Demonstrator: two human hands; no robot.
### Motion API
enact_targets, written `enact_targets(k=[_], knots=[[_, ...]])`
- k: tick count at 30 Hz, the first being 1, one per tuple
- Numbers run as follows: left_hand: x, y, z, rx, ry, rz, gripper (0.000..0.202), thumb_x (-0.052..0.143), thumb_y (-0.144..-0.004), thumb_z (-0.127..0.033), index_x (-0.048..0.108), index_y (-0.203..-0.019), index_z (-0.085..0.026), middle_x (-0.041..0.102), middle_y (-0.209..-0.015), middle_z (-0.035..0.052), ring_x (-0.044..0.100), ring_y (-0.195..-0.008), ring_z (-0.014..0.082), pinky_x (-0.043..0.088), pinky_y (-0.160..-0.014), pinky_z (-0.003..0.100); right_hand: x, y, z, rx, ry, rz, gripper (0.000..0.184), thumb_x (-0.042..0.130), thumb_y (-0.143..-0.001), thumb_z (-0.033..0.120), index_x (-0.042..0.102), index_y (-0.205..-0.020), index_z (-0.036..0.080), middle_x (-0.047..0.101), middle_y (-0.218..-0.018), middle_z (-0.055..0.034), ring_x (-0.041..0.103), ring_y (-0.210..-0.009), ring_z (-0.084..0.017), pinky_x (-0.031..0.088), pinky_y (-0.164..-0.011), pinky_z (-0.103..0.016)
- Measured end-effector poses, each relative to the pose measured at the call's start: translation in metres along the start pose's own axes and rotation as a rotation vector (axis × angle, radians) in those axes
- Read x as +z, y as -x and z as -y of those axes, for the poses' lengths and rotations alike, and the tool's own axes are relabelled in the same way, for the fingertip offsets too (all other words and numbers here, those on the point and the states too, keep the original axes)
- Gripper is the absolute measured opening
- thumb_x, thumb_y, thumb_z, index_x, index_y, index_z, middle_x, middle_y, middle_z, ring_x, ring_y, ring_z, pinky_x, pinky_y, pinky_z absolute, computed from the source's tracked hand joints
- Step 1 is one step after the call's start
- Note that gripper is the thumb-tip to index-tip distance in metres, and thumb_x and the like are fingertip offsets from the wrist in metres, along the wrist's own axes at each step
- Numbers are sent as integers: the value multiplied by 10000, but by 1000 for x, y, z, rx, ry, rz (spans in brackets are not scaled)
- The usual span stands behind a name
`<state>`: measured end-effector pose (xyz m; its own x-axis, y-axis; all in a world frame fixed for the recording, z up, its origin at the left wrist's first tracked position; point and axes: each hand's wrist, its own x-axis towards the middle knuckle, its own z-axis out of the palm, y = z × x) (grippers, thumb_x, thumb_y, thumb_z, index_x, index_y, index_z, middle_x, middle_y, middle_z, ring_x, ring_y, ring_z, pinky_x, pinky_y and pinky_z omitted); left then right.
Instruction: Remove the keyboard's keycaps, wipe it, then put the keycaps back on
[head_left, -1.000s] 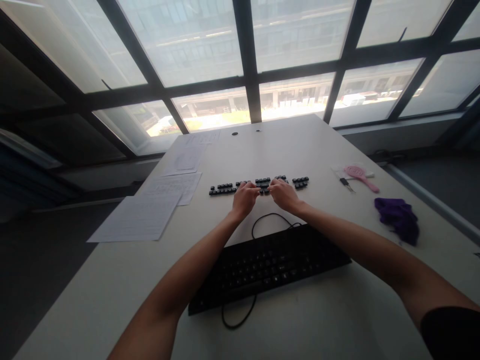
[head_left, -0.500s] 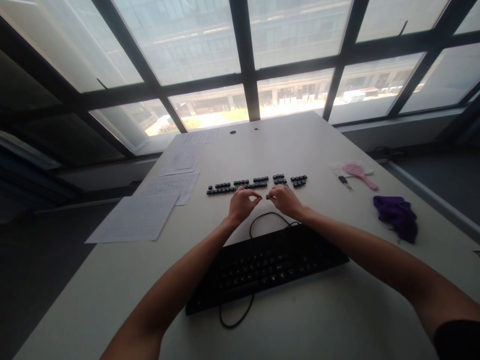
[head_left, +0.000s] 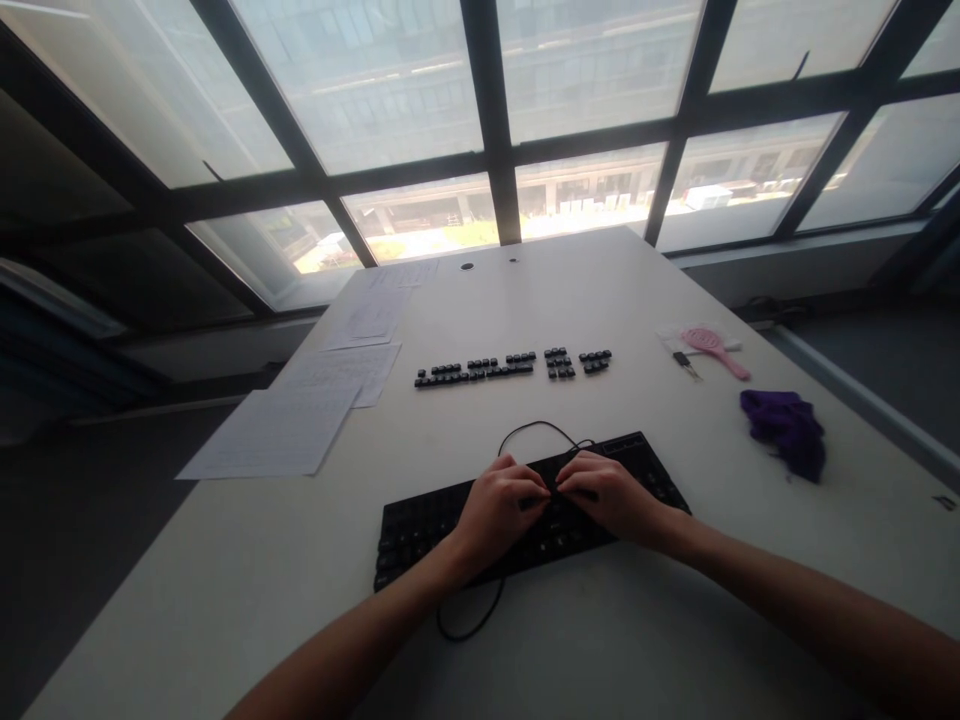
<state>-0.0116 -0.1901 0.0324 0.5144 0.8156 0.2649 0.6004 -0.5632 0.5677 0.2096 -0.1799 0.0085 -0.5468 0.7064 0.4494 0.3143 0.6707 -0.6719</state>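
Observation:
A black keyboard [head_left: 637, 465] lies on the white desk [head_left: 225, 560], its cable [head_left: 465, 630] looping off the front and back. Both hands rest on its middle. My left hand [head_left: 499, 510] is curled, fingertips pinched down toward the keys; what they hold is hidden. My right hand [head_left: 607, 495] is curled too, its fingertips meeting the left hand's, pinched on a small dark keycap pressed against the keyboard. Beyond the keyboard, loose black keycaps [head_left: 472, 370] lie in rows in several groups.
Paper sheets [head_left: 277, 435] lie at the left of the desk, more behind them. At the right are a pink hairbrush [head_left: 712, 345], a small dark clip-like item [head_left: 681, 360] and a purple cloth [head_left: 784, 425]. Large windows stand beyond the desk's far edge.
Both hands have drawn back from the rows of loose keycaps to the keyboard, fingers still pinched. The rows of keycaps are now uncovered.

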Motion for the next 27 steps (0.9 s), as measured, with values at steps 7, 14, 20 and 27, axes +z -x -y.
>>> enact_targets(k=[7, 14, 20, 27], knots=[[7, 6, 3, -20, 21, -67, 83, 714, -847, -210, 787, -839, -250, 761, -919, 13, 587, -838, 187, 513, -757, 332, -4, 1, 2, -34, 30, 55, 152, 617, -911, 100, 743, -896, 185, 723, -952, -76, 637, -885, -189, 528, -782, -312], [6, 7, 0, 22, -80, -33, 137, 657, -892, -242, 786, -854, -266, 758, -949, 31, 579, -832, 206, 522, -752, 368, -6, -1, 7, -54, 100, 108, 187, 573, -918, 78, 730, -911, 179, 708, -954, -91, 621, -886, -201, 538, -772, -322], [2, 6, -4, 70, -151, 27, 177, 602, -933, -239, 776, -916, -267, 740, -999, 41, 577, -885, 217, 524, -814, 379, -8, 1, 11, -75, 171, 147, 199, 533, -912, 59, 703, -911, 163, 675, -1001, -106, 593, -948, -222, 544, -805, -347], [-1, 13, -5, 50, -101, 60, 149, 610, -921, -223, 756, -898, -244, 702, -1050, 52, 569, -967, 222, 518, -875, 374, -10, 5, 20, -2, 191, 174, 156, 585, -867, 64, 701, -907, 160, 655, -1095, -110, 572, -1024, -240, 532, -866, -367]])
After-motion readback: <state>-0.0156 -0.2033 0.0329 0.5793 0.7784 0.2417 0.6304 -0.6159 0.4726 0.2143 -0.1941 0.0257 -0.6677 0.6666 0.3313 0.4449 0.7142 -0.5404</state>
